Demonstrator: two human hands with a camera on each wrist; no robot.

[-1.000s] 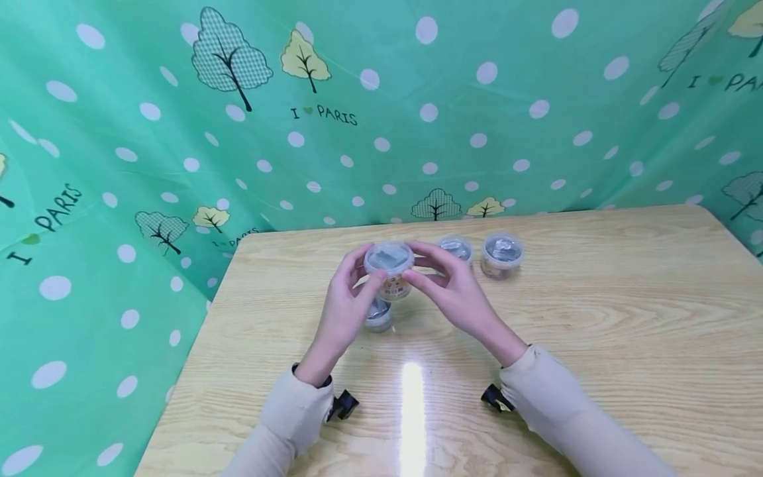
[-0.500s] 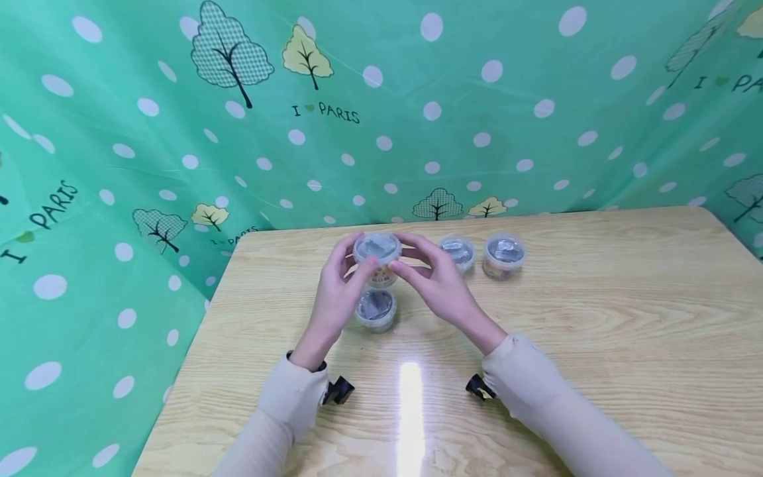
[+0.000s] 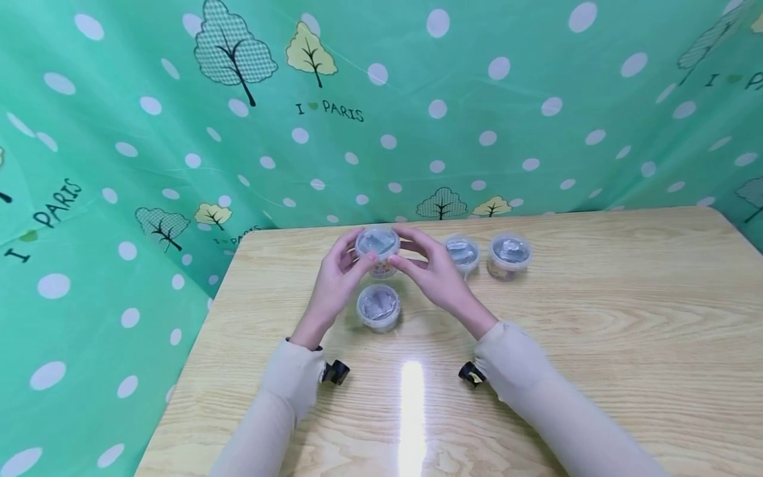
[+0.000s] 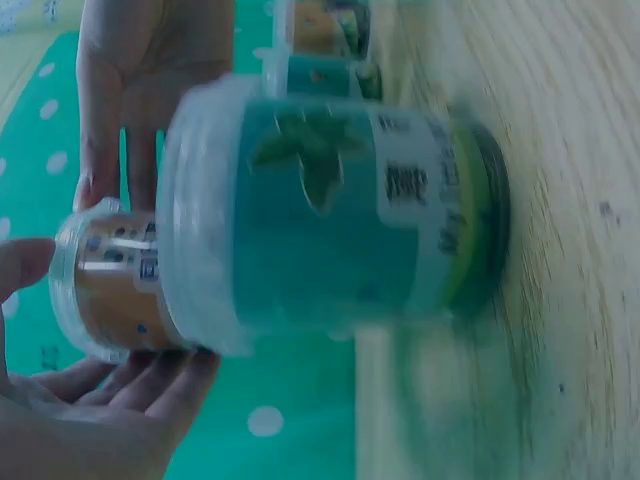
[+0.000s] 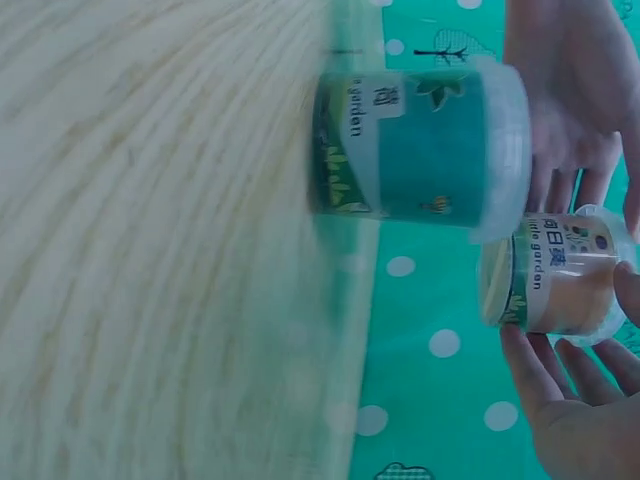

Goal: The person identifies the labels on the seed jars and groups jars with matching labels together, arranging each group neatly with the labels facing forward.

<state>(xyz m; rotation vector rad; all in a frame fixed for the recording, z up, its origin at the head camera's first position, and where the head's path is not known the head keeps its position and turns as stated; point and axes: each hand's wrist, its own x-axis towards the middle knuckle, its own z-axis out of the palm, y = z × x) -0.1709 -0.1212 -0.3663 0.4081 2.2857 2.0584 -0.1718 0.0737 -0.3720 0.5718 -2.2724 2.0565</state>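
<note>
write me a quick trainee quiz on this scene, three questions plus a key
1. Count: how many tubs show in the head view?
2. True or false: the left hand and the right hand both hold the raised tub.
3. Choose: in the head view, the lowest tub in the picture stands on
a) a tray
b) the table
c) a book

Key: 1. four; 2. true; 3. b

Four tubs (image 3: 378, 249), two sleeves (image 3: 518, 364), one table (image 3: 608, 311)
</note>
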